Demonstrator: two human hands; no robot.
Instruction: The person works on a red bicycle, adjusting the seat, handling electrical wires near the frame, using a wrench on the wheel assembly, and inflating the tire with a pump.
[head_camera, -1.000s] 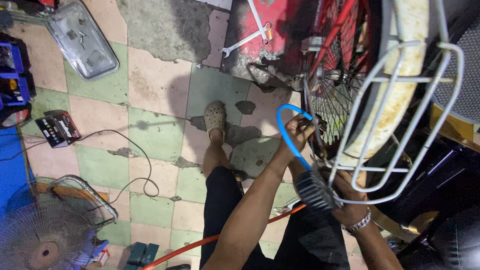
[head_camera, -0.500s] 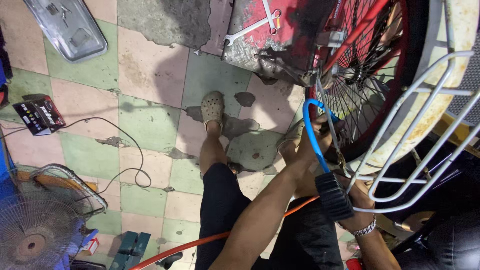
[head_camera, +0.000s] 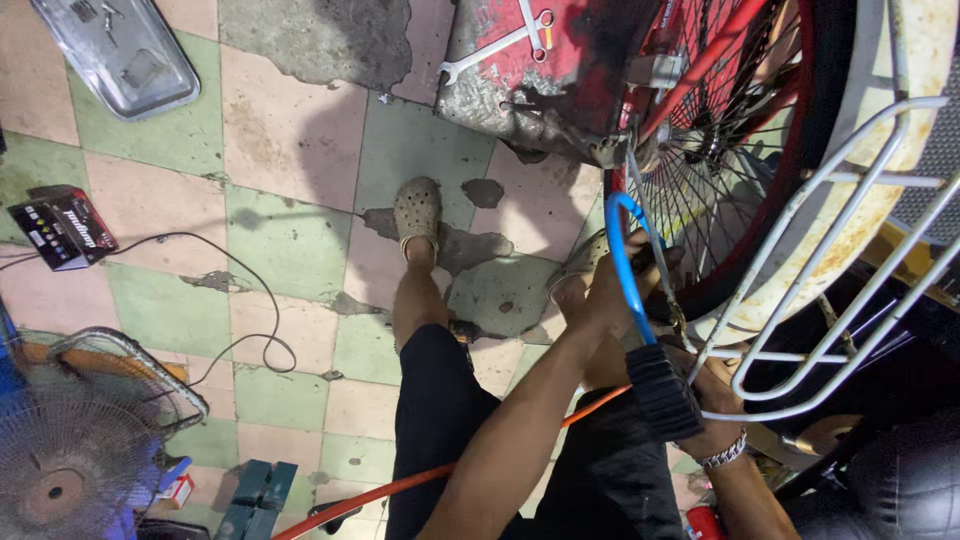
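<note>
Right hand (head_camera: 715, 405): lower right of the frame, bracelet at the wrist, grip closed on the black handle (head_camera: 662, 392) of a blue-framed tool (head_camera: 622, 262).
Left hand (head_camera: 612, 290): centre right, fingers wrapped at the blue frame, just beside the wheel's spokes; grip closed on it.
Wheel (head_camera: 745, 120): upper right, red rim and black tyre, a white wire rack (head_camera: 830, 270) across it.
Orange hose (head_camera: 420, 480): runs from the lower middle of the frame under the left forearm.
Floor (head_camera: 290, 130): worn green and pink tiles, chipped and patched with grey; the person's two sandalled feet rest on it at centre.
Lower left: a floor fan (head_camera: 70, 460) with a wire guard, a black cable (head_camera: 240, 300) looping above it.
Upper left: a clear plastic tray (head_camera: 120, 50); a small dark box (head_camera: 60, 225) at the left edge.
Top centre: a wrench (head_camera: 495, 45) lying on a red, grimy panel (head_camera: 530, 70).
</note>
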